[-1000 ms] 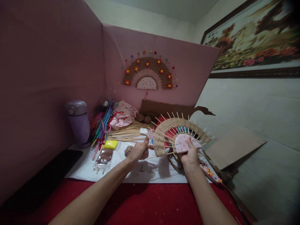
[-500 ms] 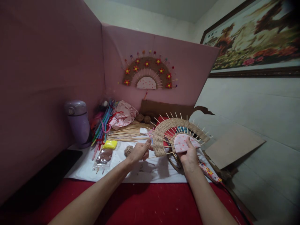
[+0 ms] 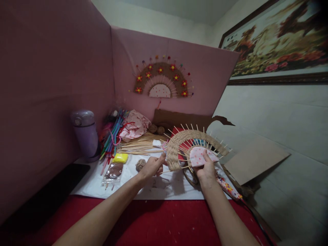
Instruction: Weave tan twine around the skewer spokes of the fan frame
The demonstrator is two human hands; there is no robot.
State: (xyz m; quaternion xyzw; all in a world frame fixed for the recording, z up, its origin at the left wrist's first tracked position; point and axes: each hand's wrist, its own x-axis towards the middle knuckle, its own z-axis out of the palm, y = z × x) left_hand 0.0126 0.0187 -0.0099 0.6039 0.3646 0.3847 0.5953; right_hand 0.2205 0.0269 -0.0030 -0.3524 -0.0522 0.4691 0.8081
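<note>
A half-round woven fan (image 3: 175,147) of twisted straw-coloured cord on thin sticks hangs above the white sheet. Its stick tips poke out beyond the outer curve. My right hand (image 3: 208,169) grips the small pink-dotted cloth half-circle (image 3: 199,156) at its centre, thumb on top. At the fan's left end my left hand (image 3: 153,166) is closed, thumb against fingers, pinching the edge by the stick ends; the exact hold is partly hidden. A ball of twine (image 3: 140,165) lies just behind my left wrist. Under the fan, scissors (image 3: 190,176) are partly covered.
A purple bottle (image 3: 85,136), pipe cleaners (image 3: 115,131), dotted cloth (image 3: 135,125) and loose sticks (image 3: 138,145) lie at the back left. Yellow clay (image 3: 120,158) and a brown packet (image 3: 113,171) sit nearer. A glue gun (image 3: 229,187) lies right. A finished fan (image 3: 161,77) hangs on the pink board.
Almost nothing differs. The woven fan has shifted very slightly to the left, with both hands keeping their hold.
</note>
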